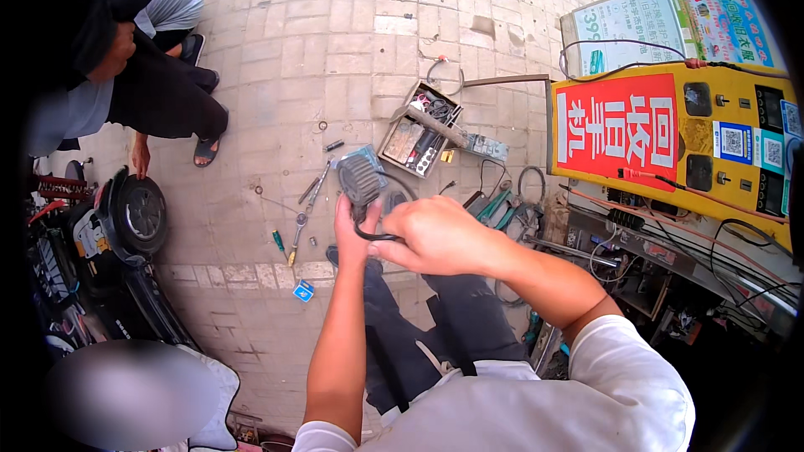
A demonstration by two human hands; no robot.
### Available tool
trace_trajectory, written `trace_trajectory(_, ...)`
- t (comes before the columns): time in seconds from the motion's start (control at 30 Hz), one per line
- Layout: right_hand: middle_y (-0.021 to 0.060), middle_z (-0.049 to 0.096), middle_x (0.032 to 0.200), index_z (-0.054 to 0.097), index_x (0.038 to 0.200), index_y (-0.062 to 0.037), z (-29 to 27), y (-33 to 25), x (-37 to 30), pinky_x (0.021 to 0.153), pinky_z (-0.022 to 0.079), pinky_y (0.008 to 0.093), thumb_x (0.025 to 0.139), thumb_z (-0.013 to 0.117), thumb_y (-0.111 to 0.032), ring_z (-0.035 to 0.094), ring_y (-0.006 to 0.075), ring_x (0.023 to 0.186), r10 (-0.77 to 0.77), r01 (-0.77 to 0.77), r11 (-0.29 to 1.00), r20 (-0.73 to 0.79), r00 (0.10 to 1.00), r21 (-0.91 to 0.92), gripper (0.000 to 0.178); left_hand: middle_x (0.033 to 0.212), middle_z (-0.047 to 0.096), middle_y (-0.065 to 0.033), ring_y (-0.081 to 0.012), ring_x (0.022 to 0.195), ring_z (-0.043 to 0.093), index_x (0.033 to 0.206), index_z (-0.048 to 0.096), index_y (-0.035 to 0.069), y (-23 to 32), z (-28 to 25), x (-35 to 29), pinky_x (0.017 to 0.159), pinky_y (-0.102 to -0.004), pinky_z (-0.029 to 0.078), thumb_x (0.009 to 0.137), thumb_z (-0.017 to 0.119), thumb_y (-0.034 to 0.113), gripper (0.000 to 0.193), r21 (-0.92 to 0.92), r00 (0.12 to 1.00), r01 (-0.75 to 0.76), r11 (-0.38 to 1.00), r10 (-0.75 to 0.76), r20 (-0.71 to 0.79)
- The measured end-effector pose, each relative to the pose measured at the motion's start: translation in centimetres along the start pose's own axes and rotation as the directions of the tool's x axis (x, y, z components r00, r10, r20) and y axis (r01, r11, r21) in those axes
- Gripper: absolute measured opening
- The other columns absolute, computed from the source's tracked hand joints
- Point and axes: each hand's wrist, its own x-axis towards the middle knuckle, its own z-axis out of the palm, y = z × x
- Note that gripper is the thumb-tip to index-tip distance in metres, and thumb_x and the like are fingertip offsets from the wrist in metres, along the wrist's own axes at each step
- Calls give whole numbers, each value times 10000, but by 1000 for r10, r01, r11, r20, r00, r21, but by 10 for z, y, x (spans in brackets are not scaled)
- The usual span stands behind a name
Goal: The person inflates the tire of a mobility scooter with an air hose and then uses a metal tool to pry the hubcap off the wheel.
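The left hand [346,222] is closed around the lower end of a dark, round ribbed part [360,179], which is raised in front of the person's legs, above the paving. The right hand [431,233], just beside it, has its thumb and curled fingers together on the black cable [378,237] that runs from the part's base. Below them, a small blue box [303,290] lies on the bricks, with a green screwdriver [278,240] and a ratchet [298,233] with a yellow-ended handle near it. Further out, an open toolbox [387,146] holds assorted small items, and a hammer [435,125] lies across it. To the right stands a yellow machine [691,172] with a red sign [615,94] on it. To the left, another person in dark trousers [172,107] has a lowered hand [141,157] at the wheel [141,216] of a black scooter [138,289].
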Motion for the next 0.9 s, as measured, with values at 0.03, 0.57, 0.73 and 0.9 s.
trace_trajectory(0.03, 144, 607, 752, 623, 829, -20, 22, 5, 7, 614, 484, 457, 854, 592, -336, 609, 357, 721, -8, 13, 995, -54, 999, 100, 318, 1083, 551, -111, -169, 970, 546, 1164, 523, -19, -7, -12, -16, 812, -314, 463, 815, 669, 174, 425, -131, 998, 64, 989, -64, -2)
trace_trajectory(0.57, 183, 668, 943, 681, 947, -44, 100, 625, 105, 828, 494, 383, 772, 621, -151, 638, 308, 914, 737, -753, 655, -272, 618, 63, 213, 1182, 520, -103, -200, 893, 567, 957, 543, 70, -143, 16, 10, 804, -417, 521, 943, 495, 345, 280, -574, 696, 303, 761, -588, -412)
trace_trajectory(0.73, 192, 601, 1157, 576, 1193, -98, 141, 766, 129, 942, 451, 394, 760, 563, -78, 561, 326, 1101, 729, -759, 629, -212, 651, -167, 433, 1216, 522, -120, -211, 836, 572, 895, 534, 87, -188, 32, 44, 722, -377, 527, 950, 469, 381, 306, -679, 704, 379, 629, -672, -229)
trace_trajectory(0.9, 191, 584, 1194, 506, 1290, -133, 151, 846, 156, 938, 456, 399, 769, 552, -57, 554, 331, 1117, 722, -706, 627, -96, 685, -328, 528, 977, 535, -92, -212, 795, 579, 829, 472, 101, -168, 55, 67, 684, -386, 522, 973, 399, 412, 350, -646, 640, 430, 631, -718, -276)
